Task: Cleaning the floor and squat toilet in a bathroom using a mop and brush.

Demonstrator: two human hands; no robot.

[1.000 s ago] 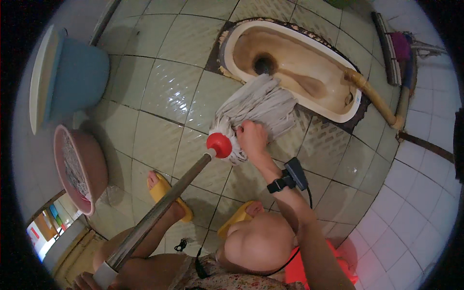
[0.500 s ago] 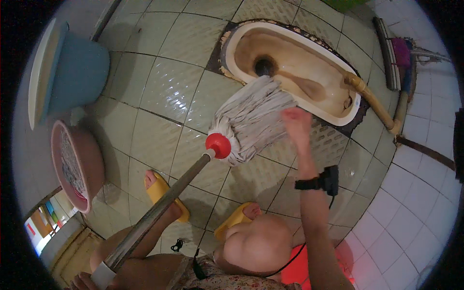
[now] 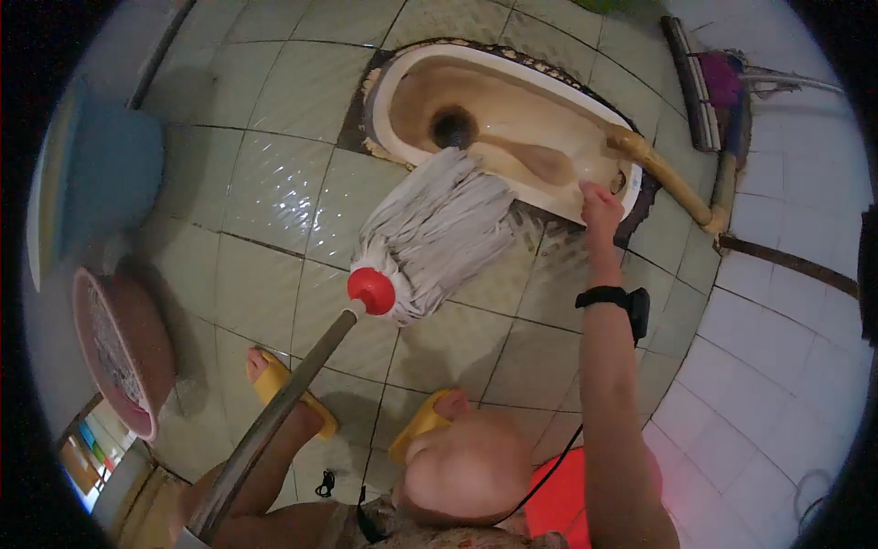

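Diagonally rightward, the mop (image 3: 430, 242) is being pointed at the toilet's (image 3: 512, 128) near edge, the right hand's (image 3: 601, 206) fingers being pressed together.

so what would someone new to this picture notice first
Probably the mop, its pale strands fanned across the floor mid-picture, with a red cap where they meet the handle. Just beyond sits the brown-stained toilet, its dark hole toward the left end and the right hand at its near edge toward the other.
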